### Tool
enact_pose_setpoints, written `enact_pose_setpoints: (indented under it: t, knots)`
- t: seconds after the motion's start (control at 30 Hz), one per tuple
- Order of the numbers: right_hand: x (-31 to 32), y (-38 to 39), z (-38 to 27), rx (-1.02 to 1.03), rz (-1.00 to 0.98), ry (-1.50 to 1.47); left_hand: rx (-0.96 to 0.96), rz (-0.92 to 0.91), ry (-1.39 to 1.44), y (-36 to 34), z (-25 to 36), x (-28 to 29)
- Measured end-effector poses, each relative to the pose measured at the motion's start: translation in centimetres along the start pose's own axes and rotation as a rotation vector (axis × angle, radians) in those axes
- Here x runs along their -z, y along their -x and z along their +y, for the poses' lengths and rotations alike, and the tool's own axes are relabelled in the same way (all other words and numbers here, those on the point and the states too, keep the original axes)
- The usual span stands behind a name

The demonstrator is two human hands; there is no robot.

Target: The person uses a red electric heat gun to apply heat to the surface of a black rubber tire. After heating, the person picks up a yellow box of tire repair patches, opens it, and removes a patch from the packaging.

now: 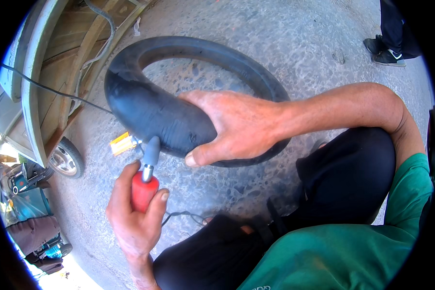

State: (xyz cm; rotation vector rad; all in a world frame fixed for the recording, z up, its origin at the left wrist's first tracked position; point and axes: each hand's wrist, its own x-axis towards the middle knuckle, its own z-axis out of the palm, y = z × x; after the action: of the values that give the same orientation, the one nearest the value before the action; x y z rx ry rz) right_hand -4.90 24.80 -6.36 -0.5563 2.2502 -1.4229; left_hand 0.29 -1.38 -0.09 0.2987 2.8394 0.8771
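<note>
A black rubber inner tube point(154, 108), puffed up at its near left part, stands above the ground in front of me. My right hand point(241, 125) grips its bulging part from the right. The thumb lies on the near side, and the other fingers are partly hidden behind the rubber. In my left hand point(137, 212) is a red-bodied rotary grinder point(145, 190) with a grey cone-shaped tip point(152, 151). That tip points up at the tube's lower left edge and appears to touch or nearly touch it. A dark twisted cord point(183, 213) shows beside the grinder.
An orange-and-white small box point(123, 143) lies on the stone-patterned ground point(319, 58) behind the grinder. At left stands a metal-framed cart point(58, 63) with a wheel point(66, 158), and a cable runs from it. Another person's shoes point(385, 52) are at far right.
</note>
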Motion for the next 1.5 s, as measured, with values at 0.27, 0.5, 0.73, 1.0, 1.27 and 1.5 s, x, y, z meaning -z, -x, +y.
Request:
enact_pose_setpoints:
  t: [0.27,0.5,0.73,1.0,1.27,1.5]
  knots:
    - [-0.3,0.0,0.3,0.028,0.013,0.007,-0.029,0.018,-0.028,-0.1,0.0,-0.1]
    - [-0.1,0.1,0.0,0.008,-0.009,-0.01,0.011,0.06,-0.012,-0.2,-0.3,-0.3]
    - [0.1,0.1,-0.3,-0.015,-0.04,-0.024,0.015,0.035,-0.009,-0.2,0.0,-0.1]
    - [-0.1,0.1,0.0,-0.012,-0.014,0.0,-0.016,0.075,0.018,-0.1,-0.5,-0.2]
    - [0.2,0.2,-0.4,-0.006,0.041,-0.022,0.028,0.066,0.008,0.2,0.0,0.4]
    - [0.0,0.2,-0.1,-0.001,0.073,0.031,0.013,0.047,-0.004,-0.1,-0.1,0.3]
